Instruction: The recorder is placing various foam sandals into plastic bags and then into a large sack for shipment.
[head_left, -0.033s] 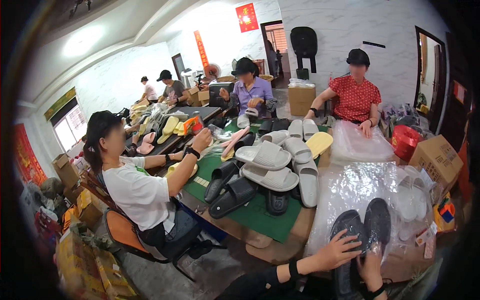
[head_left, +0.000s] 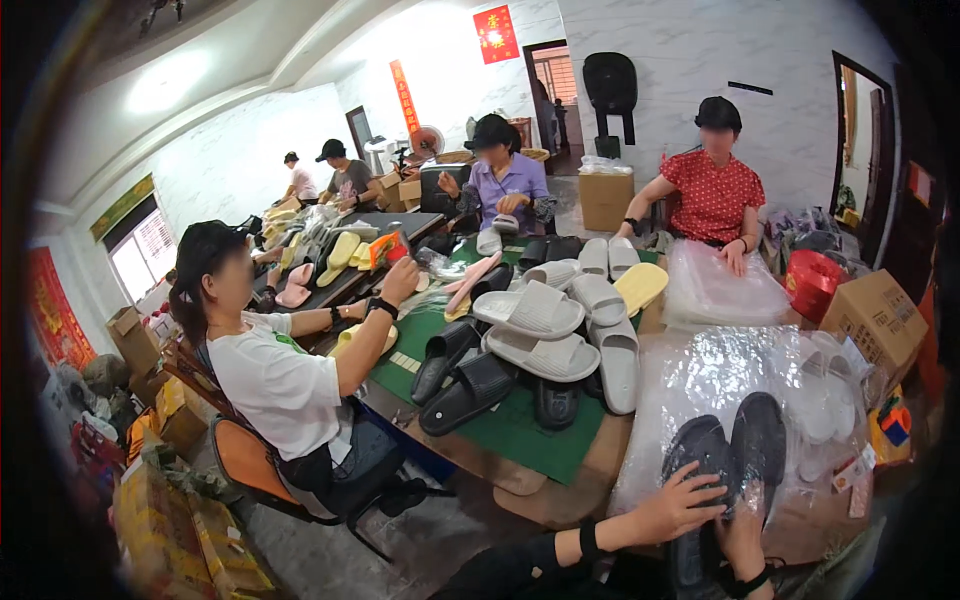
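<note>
A pair of dark grey slippers lies sole to sole on a heap of clear plastic bags at the near right of the work table. My left hand lies over the left slipper's heel end with its fingers spread along it. My right hand grips the heel of the right slipper from below; a dark band is on each wrist. A film of clear plastic seems to cover the pair.
Grey slippers and black slippers are piled on the green mat. A person in white sits on the left and a person in red at the far side. A cardboard box and a red bucket stand on the right.
</note>
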